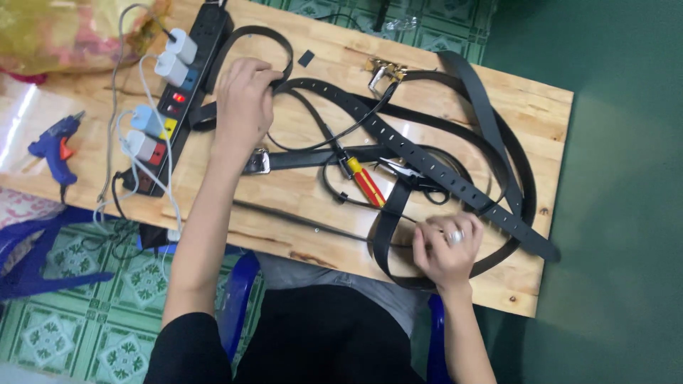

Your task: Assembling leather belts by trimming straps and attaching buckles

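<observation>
Both hands are gripping tangled black belts (427, 160) on the table (548, 107): left hand (245, 107) fingers clamped, right hand (445, 249) pinching (most lying unsorted).

Wooden table (313, 195) under black belts (420, 153), power strip (186, 92)

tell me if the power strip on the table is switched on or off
On: the power strip shows a red light glowing on its face, with several chargers plugged into it.
</observation>
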